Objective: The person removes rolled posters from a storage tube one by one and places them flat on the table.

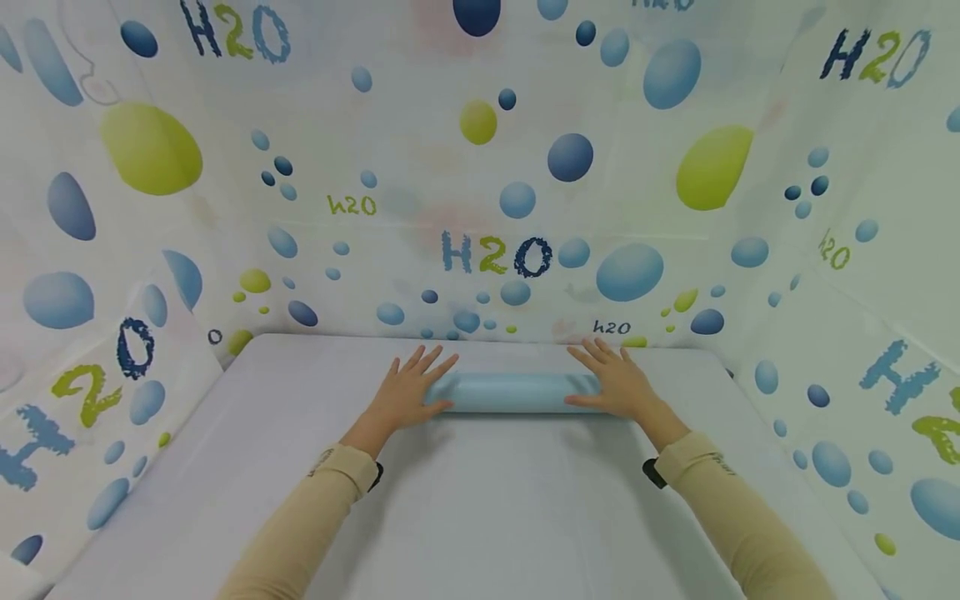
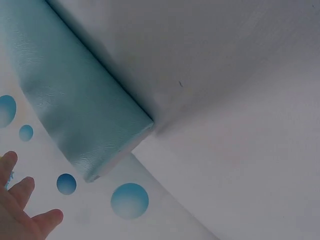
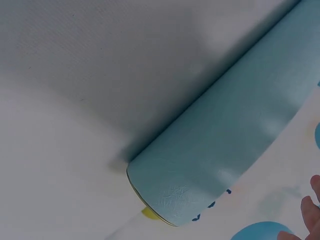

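Note:
A long pale blue roll with a smooth, leather-like cover [image 1: 510, 392] lies crosswise near the far edge of the white table [image 1: 510, 517]. My left hand [image 1: 405, 396] is at its left end, fingers straight and spread. At the other end is my right hand [image 1: 618, 387], likewise spread. Neither hand curls round the roll; whether they touch it I cannot tell. In the left wrist view, fingertips of the left hand [image 2: 25, 210] show past the roll's end [image 2: 80, 95]. The right wrist view has the roll's rounded end [image 3: 200, 145], with the right fingertips [image 3: 310, 210] at the lower right corner.
White curtain-like walls [image 1: 420, 150] printed with blue and green drops and "H2O" lettering stand behind the table and on both sides. Dark bands show at both wrists, beside the beige sleeves [image 1: 300, 525].

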`<control>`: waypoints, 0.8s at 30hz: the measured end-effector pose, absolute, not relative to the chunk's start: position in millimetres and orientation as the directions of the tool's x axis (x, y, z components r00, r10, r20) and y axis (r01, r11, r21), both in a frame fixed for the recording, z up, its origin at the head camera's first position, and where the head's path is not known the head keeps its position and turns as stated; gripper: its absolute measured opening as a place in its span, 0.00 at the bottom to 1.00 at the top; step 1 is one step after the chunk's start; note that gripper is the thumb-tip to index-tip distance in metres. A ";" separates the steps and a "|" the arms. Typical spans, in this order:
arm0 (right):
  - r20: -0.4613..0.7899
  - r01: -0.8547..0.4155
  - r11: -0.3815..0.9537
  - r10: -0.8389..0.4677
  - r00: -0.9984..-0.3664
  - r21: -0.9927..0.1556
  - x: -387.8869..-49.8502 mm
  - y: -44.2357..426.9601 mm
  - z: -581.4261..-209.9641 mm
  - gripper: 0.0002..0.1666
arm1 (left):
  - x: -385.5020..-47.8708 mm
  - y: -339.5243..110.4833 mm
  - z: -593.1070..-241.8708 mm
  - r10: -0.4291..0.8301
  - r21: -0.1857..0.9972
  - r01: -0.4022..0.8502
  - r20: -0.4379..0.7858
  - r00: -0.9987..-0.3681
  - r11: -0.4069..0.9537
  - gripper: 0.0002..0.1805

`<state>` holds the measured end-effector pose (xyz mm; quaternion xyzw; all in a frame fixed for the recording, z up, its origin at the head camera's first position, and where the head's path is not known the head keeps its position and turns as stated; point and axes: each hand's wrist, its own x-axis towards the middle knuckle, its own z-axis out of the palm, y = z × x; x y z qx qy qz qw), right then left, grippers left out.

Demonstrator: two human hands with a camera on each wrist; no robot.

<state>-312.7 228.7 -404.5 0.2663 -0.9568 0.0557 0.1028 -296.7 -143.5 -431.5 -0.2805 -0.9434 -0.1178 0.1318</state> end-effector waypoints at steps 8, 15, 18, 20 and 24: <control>0.206 -0.495 0.866 -0.473 -0.857 -0.069 -315.9 230.5 -415.2 0.54 | -295.3 -139.0 -434.9 0.481 0.107 0.513 0.231 -0.846 0.852 0.40; 0.187 -0.483 0.869 -0.459 -0.869 -0.110 -319.3 230.2 -423.8 0.54 | -299.8 -139.3 -439.9 0.452 0.118 0.479 0.201 -0.869 0.870 0.40; 0.179 -0.478 0.869 -0.453 -0.873 -0.131 -321.0 228.4 -425.6 0.54 | -303.2 -140.3 -442.7 0.440 0.119 0.465 0.187 -0.878 0.877 0.41; 0.167 -0.469 0.872 -0.446 -0.879 -0.138 -322.9 227.5 -427.2 0.54 | -304.7 -140.6 -443.6 0.434 0.122 0.458 0.182 -0.882 0.880 0.41; 0.164 -0.465 0.871 -0.441 -0.882 -0.157 -326.0 227.0 -431.4 0.53 | -305.5 -140.7 -444.0 0.420 0.132 0.443 0.170 -0.891 0.887 0.41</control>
